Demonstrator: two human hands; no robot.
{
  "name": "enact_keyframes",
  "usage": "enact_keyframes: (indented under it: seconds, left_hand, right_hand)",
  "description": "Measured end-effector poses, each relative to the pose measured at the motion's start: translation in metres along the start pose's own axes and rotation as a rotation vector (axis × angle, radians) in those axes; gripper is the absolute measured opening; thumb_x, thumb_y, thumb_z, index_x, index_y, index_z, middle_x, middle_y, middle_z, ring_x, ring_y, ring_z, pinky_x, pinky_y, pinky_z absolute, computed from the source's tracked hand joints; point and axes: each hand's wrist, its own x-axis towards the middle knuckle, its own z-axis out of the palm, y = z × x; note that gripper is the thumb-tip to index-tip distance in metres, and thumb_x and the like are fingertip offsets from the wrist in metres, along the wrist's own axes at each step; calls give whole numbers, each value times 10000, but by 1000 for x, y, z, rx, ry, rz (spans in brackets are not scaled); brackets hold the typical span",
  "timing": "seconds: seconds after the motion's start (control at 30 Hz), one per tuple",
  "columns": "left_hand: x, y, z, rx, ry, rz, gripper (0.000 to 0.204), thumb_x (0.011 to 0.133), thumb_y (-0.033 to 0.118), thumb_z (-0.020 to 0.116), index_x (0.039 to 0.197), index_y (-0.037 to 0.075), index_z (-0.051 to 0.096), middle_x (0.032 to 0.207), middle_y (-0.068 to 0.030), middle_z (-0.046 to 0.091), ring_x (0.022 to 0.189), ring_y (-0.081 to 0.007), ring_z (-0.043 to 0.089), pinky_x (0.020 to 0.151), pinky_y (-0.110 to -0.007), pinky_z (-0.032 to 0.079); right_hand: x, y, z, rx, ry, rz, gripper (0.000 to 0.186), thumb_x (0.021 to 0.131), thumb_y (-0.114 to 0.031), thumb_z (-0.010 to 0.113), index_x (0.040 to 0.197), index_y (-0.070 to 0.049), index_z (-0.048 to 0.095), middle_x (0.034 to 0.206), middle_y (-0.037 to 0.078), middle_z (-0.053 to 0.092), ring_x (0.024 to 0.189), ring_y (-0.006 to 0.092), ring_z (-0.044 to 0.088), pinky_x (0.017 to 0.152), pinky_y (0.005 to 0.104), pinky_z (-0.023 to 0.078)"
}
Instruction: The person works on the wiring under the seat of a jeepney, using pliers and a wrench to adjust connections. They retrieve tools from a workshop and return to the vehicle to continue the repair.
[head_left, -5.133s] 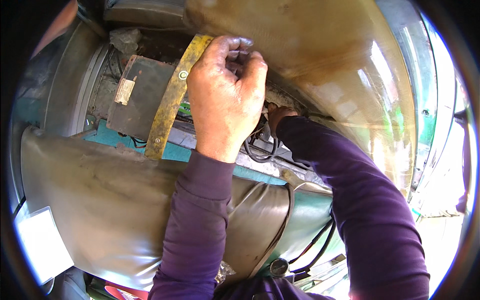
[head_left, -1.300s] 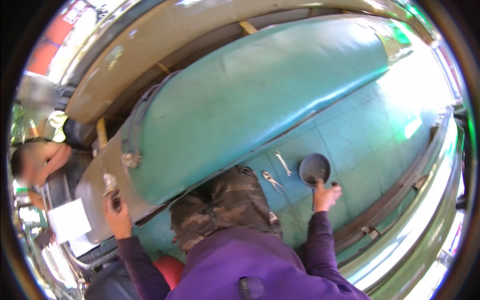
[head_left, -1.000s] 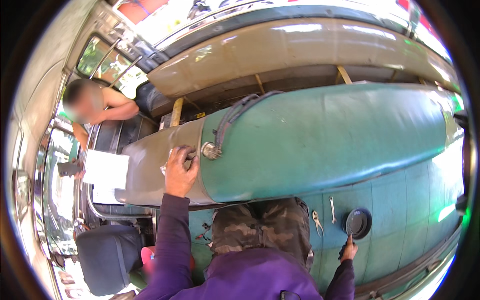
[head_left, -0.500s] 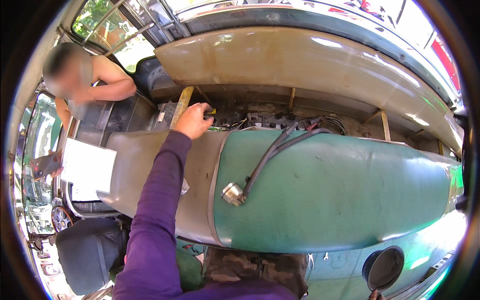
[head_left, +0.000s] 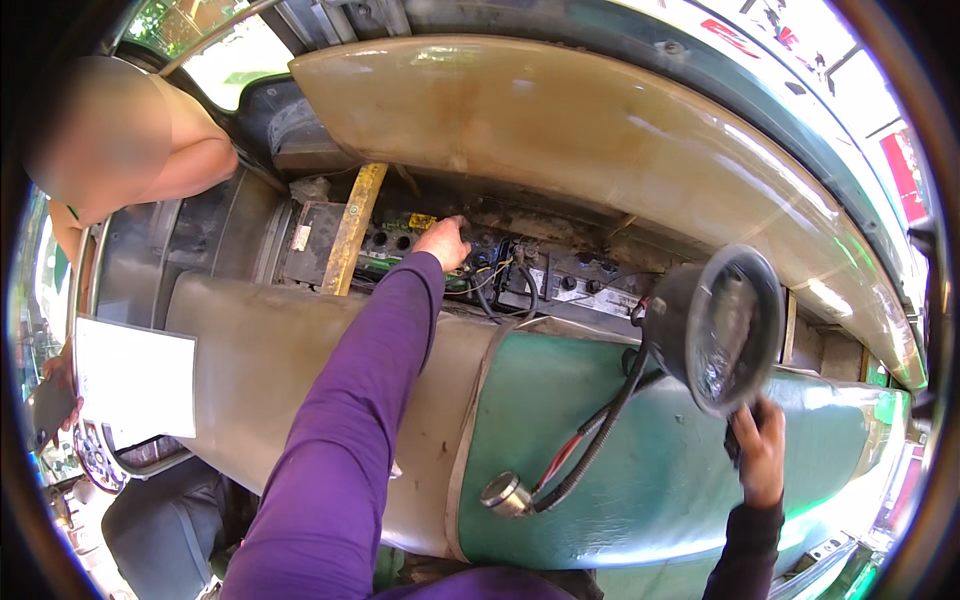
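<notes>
My left hand reaches over the bench into a compartment of car batteries, its fingers curled down at the top of a dark battery with round cell holes. Whatever is between those fingertips is hidden. In my right hand is the handle of a deep, dark dipper. Its round mouth tilts toward me, and something shiny shows inside. Below the dipper, a corrugated black hose with a red wire beside it runs to a silver cylindrical fitting lying on the green seat cushion.
A second battery with cables sits to the right. A yellow bar crosses the compartment. Behind it leans a long tan panel. At the left, a person leans in near a white sheet on the tan cushion.
My right hand has raised the dipper from low at the right to above the green cushion. My left hand has moved down to the battery top. The view has shifted closer.
</notes>
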Motion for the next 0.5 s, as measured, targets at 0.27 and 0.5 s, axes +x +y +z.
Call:
enact_keyframes:
  seconds: [0.27, 0.5]
  left_hand:
    - [15, 13, 12, -40, -22, 59, 414, 867, 240, 733, 1245, 72, 712, 1164, -231, 711, 1135, -407, 656, 1016, -476, 513]
    - [40, 12, 29, -97, -51, 109, 358, 874, 184, 710, 1197, 29, 719, 1175, -266, 695, 1152, -435, 642, 1022, -490, 511]
  right_hand:
    - [149, -54, 113, -623, -374, -112, 573, 935, -444, 698, 860, 123, 663, 696, 273, 633, 663, 384, 628, 698, 484, 488]
    - [211, -39, 194, -964, -512, -81, 708, 927, -568, 659, 872, 137, 696, 869, 345, 680, 933, 462, 689, 863, 487, 543]
